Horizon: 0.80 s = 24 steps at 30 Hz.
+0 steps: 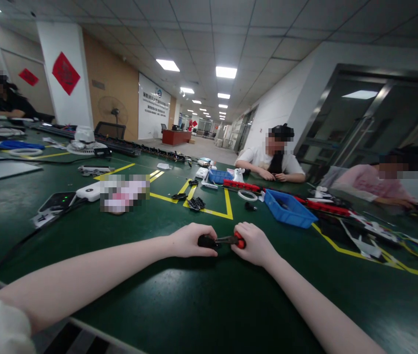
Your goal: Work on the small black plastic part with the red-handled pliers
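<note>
My left hand [193, 240] is closed around a small black part [207, 241], whose exact kind I cannot make out. My right hand [253, 242] grips pliers with red-and-black handles [239, 240]. The metal jaws of the pliers [225, 240] point left and meet the black part between my hands. Both hands are just above the green table [179, 300], near its middle. Beyond them lies a pile of small black parts [196, 203] by yellow tape lines.
A blue bin [290, 211] stands right of my hands, with a white tape roll [247, 195] nearby. On the left are a pixelated pink object [125, 194] and a white power adapter [89, 192] with a black cable. Co-workers sit across the table and at its sides.
</note>
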Tool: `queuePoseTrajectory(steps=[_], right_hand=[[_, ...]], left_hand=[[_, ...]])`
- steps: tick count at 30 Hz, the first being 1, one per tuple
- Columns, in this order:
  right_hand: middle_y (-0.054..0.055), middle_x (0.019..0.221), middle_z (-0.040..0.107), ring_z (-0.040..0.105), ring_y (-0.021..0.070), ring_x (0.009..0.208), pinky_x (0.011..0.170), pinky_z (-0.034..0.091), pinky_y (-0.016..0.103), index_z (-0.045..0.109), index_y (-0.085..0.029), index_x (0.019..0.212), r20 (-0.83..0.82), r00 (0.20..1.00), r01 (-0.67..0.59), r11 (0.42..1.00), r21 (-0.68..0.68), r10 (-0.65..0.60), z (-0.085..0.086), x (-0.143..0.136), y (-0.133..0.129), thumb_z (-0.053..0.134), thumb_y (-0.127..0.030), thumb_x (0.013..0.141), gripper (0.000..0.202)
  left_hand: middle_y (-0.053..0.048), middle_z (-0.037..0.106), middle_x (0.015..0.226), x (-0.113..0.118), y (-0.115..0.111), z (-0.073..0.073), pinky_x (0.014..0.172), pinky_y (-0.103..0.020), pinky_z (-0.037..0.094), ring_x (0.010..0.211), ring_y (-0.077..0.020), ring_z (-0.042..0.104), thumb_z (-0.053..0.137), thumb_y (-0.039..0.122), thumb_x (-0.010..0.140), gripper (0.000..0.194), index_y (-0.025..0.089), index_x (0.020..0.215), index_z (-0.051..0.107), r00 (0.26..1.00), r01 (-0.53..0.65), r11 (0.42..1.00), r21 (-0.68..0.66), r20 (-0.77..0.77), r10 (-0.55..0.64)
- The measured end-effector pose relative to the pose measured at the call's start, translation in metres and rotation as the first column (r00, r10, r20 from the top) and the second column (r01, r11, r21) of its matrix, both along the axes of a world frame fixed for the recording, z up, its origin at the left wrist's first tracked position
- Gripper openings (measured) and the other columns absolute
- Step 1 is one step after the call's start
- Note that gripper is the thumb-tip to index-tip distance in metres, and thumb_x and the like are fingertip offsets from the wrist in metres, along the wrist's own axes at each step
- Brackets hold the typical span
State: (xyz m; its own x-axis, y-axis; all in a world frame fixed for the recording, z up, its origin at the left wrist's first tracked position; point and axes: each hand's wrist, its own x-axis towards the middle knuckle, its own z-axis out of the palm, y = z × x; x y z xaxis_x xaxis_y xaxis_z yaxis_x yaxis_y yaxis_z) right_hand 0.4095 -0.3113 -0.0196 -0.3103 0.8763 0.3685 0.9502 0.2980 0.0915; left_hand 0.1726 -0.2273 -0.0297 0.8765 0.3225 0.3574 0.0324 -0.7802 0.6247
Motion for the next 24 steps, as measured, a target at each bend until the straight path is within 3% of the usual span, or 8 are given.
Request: queuePoseTrajectory(steps=[8,24], right_hand=[[0.002,0.071,0.054,0.047,0.0171,0.068,0.064,0.035,0.030,0.042,-0.022,0.071,-0.043,0.999,0.006,0.998,-0.056,-0.008,0.0023,-0.0016,-0.0017,0.057,-0.026,0.071,0.015],[0.000,0.070,0.052,0.046,0.0151,0.067,0.063,0.033,0.027,0.042,-0.022,0.070,-0.080,0.997,0.014,0.994,-0.105,-0.022,-0.0035,0.0033,0.0008,0.057,-0.027,0.072,0.016]], left_hand=[[-0.003,0.064,0.096,0.0024,0.0010,-0.0026,0.075,-0.026,0.046,0.087,-0.0173,0.060,0.074,0.032,0.074,0.032,0.017,0.099,0.061,0.999,-0.016,0.999,0.039,0.028,0.014],[-0.003,0.065,0.098,0.0039,0.0031,-0.0059,0.080,-0.028,0.047,0.089,-0.0179,0.061,0.071,0.024,0.076,0.030,0.017,0.104,0.061,1.000,0.011,0.999,-0.039,0.025,-0.010]])
